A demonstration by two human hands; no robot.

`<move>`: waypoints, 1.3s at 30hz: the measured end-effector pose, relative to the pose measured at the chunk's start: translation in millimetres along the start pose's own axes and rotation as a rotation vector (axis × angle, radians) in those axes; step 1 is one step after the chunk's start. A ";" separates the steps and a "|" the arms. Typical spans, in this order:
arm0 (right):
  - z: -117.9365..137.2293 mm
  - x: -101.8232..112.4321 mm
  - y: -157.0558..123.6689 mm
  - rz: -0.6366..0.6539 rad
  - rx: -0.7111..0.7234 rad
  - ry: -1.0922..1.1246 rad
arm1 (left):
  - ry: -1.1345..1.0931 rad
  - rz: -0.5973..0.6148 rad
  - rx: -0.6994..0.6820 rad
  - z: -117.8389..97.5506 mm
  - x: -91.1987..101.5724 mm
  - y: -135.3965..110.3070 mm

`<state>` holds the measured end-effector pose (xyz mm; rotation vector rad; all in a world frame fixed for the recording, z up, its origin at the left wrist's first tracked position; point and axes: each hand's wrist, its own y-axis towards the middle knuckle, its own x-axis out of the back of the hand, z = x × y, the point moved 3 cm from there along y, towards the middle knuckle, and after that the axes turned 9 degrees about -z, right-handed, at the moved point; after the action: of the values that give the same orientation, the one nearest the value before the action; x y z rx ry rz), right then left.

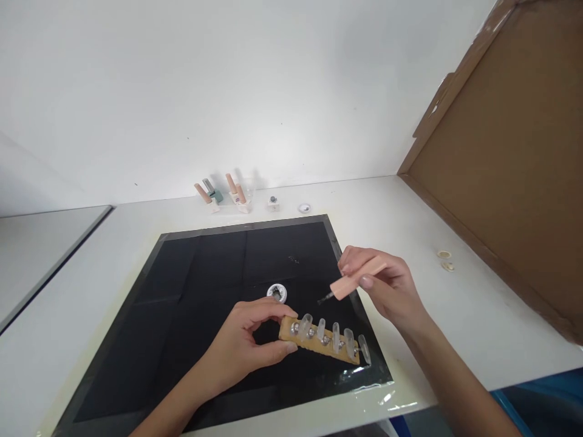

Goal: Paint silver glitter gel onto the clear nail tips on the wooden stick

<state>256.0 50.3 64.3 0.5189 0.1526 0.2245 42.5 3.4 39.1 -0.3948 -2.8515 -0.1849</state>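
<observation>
My left hand (255,334) grips the left end of a tan nail display stand (314,346) between thumb and fingers, over the black mat. Several clear false nails (336,337) stick up in a row along it, on silvery round mounts. In my right hand (387,285) is a peach nail polish brush (357,278), pinched by its long cap. Its dark bristle tip points down-left, above the stand and apart from the nails. A small round white pot (277,294) with something silvery in it sits on the mat just behind my left hand.
Peach-capped polish bottles (241,195) and a grey-green bottle (213,191) stand or lean by the wall. Near them are a small white jar (273,204) and a round lid (304,208). A cardboard sheet (505,158) rises at right; two small round pieces (446,261) lie before it.
</observation>
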 end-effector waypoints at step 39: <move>-9.7 -8.3 -2.9 0.082 -0.209 0.056 | 0.016 -0.025 -0.088 1.5 -2.9 -0.5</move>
<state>246.6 50.4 55.2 0.3110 0.1606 0.3313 44.7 2.3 36.8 -0.3739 -2.8402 -0.3173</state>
